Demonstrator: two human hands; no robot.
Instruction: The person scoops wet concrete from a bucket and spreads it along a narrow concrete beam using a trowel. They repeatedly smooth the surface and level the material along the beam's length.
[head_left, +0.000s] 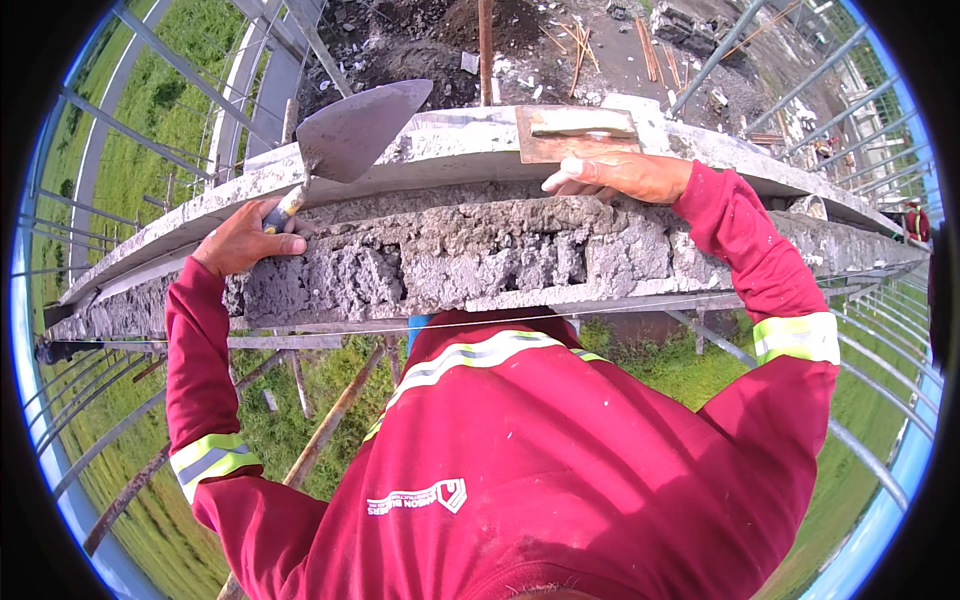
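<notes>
My left hand [245,240] is closed round the handle of a pointing trowel [365,130]. Its broad grey blade points up and to the right over the concrete ledge [450,140]. My thumb lies against the rough top of the block wall [480,265]. Low over the wet mortar [500,217] along that wall is my right hand [625,178], its fingers loosely bent and apart, with nothing visible in them. Just beyond it a wooden float [545,150] rests on the ledge, handle up. My right fingertips are partly hidden underneath.
A taut string [480,322] runs along the near side of the wall. Metal scaffold pipes [865,450] stand on both sides. Far below lie grass [170,105], dark soil and scattered timber [650,50]. At the far right another person [915,222] in red is partly visible.
</notes>
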